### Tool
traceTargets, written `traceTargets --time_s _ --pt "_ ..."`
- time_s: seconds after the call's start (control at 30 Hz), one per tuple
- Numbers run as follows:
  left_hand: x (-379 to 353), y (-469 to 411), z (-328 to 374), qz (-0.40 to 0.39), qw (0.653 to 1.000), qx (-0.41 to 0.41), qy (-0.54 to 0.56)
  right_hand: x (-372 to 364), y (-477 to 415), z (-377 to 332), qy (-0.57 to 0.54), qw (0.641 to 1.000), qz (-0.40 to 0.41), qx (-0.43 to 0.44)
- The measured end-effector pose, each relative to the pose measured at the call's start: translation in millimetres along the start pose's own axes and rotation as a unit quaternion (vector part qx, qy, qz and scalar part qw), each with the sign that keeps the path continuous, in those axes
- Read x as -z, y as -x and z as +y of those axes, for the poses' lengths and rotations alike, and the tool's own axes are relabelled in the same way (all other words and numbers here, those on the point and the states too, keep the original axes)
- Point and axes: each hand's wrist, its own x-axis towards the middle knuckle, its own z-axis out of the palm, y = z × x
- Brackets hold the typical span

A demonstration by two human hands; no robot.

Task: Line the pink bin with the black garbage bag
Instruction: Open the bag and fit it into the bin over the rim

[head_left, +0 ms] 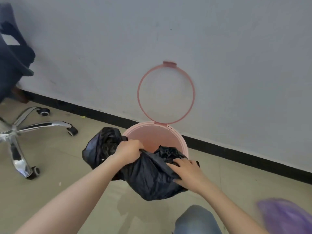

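1. Bin first: the pink bin (181,141) stands on the floor against the wall, its round mouth open upward. Its inside wall shows bare pink on the far side, with no bag spread over it there.
2. Its pink ring (192,92) (a hoop with an open centre, the wall visible through it) is tipped up on a hinge at the back of the rim and leans against the wall.
3. The black garbage bag (148,179) hangs bunched over the near edge of the bin. One crumpled lobe spills outside the rim to the left, a smaller wad sits just over the mouth, and the biggest fold sags down in front.
4. The left hand (128,151) is closed in a fist on a fold of the bag at the near-left rim.
5. The right hand (187,174) lies on the bag at the near-right side, fingers spread and curled into the plastic, thumb pressed beneath a fold; it grips the bag.
6. The floor (55,154) is pale beige and smooth, with a black baseboard (236,152) running along the foot of a light grey wall (101,48).
7. An office chair's chrome star base (22,132) with black castors stands at the left, well apart from the bin.
8. A knee in grey cloth (195,220) shows at the bottom edge, and a blurred purple shape (285,215) lies at the lower right (too smeared to identify).
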Motion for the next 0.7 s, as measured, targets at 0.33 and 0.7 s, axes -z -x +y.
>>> traceTargets --time_s 0.33,0.7 --pt "-39.1 18.7 -25.7 -0.032 0.999 -0.007 -0.033 -4.8 -59.8 -3.9 0.052 0.992 -0.078 -0.08" --pt "-46.1 57.2 -55.9 0.001 0.975 -0.187 -0.117 -39.2 36.5 -49.8 0.085 0.978 0.191 -0.018"
